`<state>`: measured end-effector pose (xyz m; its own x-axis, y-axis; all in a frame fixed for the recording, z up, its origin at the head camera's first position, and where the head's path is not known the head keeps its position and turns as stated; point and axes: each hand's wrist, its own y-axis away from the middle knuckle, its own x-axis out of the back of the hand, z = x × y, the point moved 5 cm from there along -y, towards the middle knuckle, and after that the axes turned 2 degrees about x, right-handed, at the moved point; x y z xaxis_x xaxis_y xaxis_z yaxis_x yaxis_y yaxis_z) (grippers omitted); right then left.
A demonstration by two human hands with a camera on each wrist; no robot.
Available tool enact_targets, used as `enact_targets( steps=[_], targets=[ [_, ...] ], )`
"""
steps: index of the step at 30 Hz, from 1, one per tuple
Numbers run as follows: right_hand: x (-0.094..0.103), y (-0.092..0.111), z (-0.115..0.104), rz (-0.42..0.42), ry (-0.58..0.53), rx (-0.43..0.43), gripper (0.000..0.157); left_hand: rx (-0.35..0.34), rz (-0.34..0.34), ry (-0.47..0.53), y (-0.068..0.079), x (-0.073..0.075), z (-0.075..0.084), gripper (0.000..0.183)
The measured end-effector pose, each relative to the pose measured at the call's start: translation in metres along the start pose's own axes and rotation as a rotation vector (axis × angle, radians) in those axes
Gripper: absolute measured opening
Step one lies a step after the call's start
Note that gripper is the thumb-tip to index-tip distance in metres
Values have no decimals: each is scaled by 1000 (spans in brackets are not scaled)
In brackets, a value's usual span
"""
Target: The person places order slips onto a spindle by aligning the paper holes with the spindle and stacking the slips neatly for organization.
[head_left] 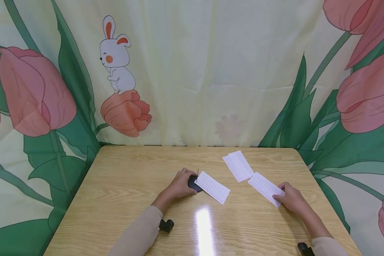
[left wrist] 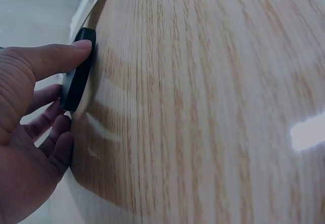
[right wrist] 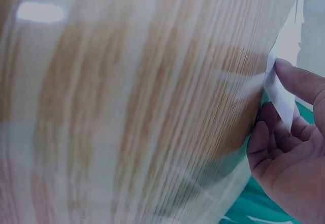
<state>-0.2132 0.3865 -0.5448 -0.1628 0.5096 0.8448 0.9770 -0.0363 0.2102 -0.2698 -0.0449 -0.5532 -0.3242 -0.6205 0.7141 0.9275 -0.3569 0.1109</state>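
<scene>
While the head view looks down, black base (head_left: 192, 183): gripped at its rim by the left hand (head_left: 183, 183); spike (head_left: 197, 174) points up.
First slip (head_left: 213, 187): one end at the spike; long axis runs far left to near right.
Second slip (head_left: 264, 186): near end pinched by the right hand (head_left: 291, 197); same diagonal.
Slip pair (head_left: 238, 166): overlapping on the table (head_left: 131, 199), just beyond.
Left wrist view, black base: edge-on, thumb pressing it.
Right wrist view, second slip: between thumb and fingers.
</scene>
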Motion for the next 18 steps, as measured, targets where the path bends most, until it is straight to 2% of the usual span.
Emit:
enact_targets(
  steps=[6,18],
  targets=[
    [2,1,1,22,11,28,44,6,-3,-4,0,-1,0,69],
    [6,4,4,78,-7,54,28,-3,0,4,0,0,-1,69]
  ],
)
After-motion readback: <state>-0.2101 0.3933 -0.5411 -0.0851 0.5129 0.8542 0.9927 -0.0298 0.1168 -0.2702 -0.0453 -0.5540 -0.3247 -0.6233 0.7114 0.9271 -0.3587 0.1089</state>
